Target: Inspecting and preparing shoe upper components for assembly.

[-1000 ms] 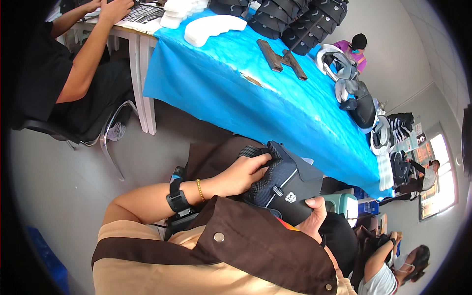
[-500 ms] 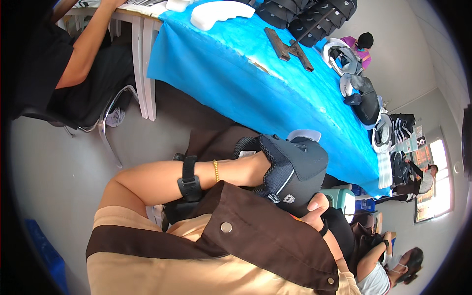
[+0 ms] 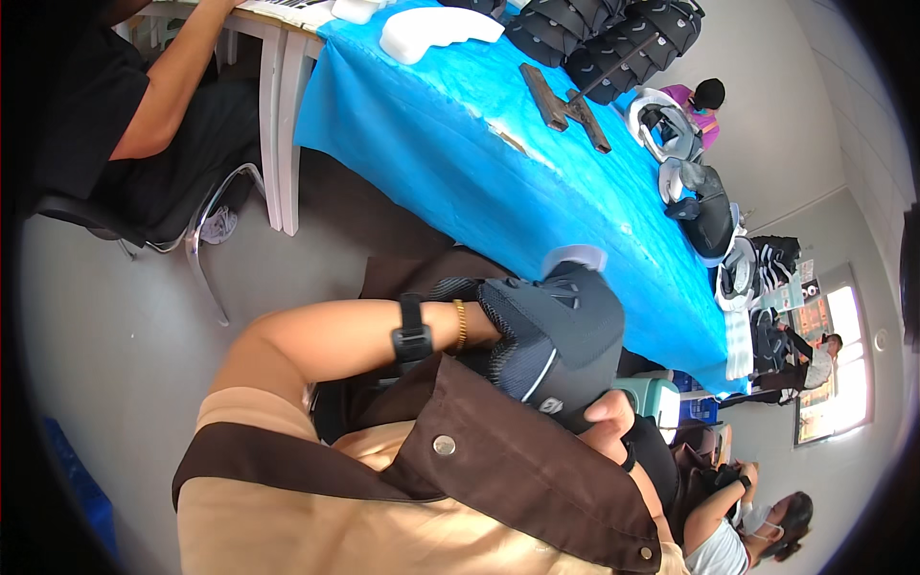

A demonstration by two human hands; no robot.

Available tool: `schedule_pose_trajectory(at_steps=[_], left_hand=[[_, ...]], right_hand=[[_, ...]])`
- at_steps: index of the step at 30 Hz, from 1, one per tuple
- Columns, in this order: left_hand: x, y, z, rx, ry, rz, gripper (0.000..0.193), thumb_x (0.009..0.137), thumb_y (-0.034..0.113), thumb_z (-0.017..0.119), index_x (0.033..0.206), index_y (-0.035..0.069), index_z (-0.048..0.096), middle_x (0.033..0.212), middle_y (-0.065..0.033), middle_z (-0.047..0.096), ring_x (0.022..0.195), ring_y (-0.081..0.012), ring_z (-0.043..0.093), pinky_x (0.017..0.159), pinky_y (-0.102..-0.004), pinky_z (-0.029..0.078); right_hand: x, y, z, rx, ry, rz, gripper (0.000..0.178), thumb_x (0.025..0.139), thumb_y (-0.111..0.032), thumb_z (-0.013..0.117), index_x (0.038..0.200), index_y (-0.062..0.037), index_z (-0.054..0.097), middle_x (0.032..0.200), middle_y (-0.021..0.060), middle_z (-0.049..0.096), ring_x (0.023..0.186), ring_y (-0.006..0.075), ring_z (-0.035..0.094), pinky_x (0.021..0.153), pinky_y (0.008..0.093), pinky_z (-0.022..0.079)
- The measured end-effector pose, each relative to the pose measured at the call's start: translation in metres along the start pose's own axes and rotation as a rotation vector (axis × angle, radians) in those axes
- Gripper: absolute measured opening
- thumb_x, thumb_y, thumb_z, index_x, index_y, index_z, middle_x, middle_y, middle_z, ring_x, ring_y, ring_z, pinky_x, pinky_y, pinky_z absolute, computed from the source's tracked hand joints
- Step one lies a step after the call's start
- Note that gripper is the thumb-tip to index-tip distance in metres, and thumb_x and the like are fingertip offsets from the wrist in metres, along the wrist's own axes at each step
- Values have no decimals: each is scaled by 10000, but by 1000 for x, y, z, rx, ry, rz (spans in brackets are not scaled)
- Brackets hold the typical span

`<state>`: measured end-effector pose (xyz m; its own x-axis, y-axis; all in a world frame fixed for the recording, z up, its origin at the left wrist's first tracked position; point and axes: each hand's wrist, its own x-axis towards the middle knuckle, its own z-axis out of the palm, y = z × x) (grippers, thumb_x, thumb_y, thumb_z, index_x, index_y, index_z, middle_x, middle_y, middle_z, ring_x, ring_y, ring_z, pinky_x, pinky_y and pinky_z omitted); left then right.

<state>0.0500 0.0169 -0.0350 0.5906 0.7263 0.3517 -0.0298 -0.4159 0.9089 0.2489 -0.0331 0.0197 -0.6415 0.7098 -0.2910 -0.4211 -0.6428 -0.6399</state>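
Observation:
A dark grey padded fabric cover (image 3: 575, 335) with mesh lining and a light piping line rests in front of my brown apron (image 3: 537, 460). My left hand (image 3: 486, 326) reaches inside its mesh-lined opening; the fingers are hidden. At the cover's lower right edge is my right hand (image 3: 610, 422), its thumb bent against the fabric and the other fingers out of sight beneath. From the cover's far end a whitish curved piece (image 3: 586, 257) sticks out.
A blue-covered table (image 3: 460, 125) lies ahead, bearing a white foam piece (image 3: 436, 31), a metal stand (image 3: 565, 105), stacked black pieces (image 3: 632, 48) and half-covered foam forms (image 3: 704, 211). One person (image 3: 172, 105) sits at left; another (image 3: 738, 517) works at lower right, beside a green box (image 3: 652, 398).
My left forearm has moved right, deeper into the cover. The cover and my right hand have shifted slightly left and down in the view.

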Motion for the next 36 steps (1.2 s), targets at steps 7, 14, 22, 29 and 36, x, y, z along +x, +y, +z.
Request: schedule_pose_trajectory(at_steps=[7, 14, 22, 29, 36], left_hand=[[-14, 16, 0, -693, 96, -416, 294, 905, 166, 510, 1168, 40, 544, 1157, -84, 595, 1080, -156, 549, 948, -284, 418], [-34, 44, -6, -886, 223, -549, 379, 948, 161, 452, 1300, 23, 444, 1282, -82, 521, 1157, -160, 515, 1003, -292, 403], [-36, 34, -7, -367, 139, -268, 450, 917, 107, 493, 1336, -17, 382, 1374, -142, 422, 1275, -210, 396, 1035, -322, 342], [-19, -9, 13, -46, 220, -35, 351, 867, 108, 530, 1197, -13, 520, 1206, -163, 564, 1128, -225, 522, 921, -323, 414], [3, 11, 5, 35, 86, -20, 322, 858, 86, 534, 1159, -28, 535, 1164, -158, 584, 1095, -225, 542, 894, -322, 429]], right_hand=[[11, -5, 18, -144, 134, -121, 720, 597, -194, 524, 1271, 37, 425, 1242, 209, 511, 1107, 362, 519, 983, 457, 402], [10, -9, 19, -96, 166, -91, 672, 641, -171, 534, 1267, 48, 422, 1229, 212, 514, 1095, 362, 528, 967, 459, 418], [8, -12, -4, -28, -93, -17, 703, 607, -116, 559, 1268, 67, 405, 1207, 218, 525, 1085, 353, 532, 974, 429, 415], [10, -10, -1, -82, 21, -24, 774, 476, -59, 479, 1237, 74, 441, 1215, 218, 533, 1134, 379, 500, 1009, 438, 389], [11, -15, 12, -69, 73, -72, 657, 490, -113, 436, 1111, 76, 535, 1088, 210, 600, 981, 378, 569, 912, 428, 467]])
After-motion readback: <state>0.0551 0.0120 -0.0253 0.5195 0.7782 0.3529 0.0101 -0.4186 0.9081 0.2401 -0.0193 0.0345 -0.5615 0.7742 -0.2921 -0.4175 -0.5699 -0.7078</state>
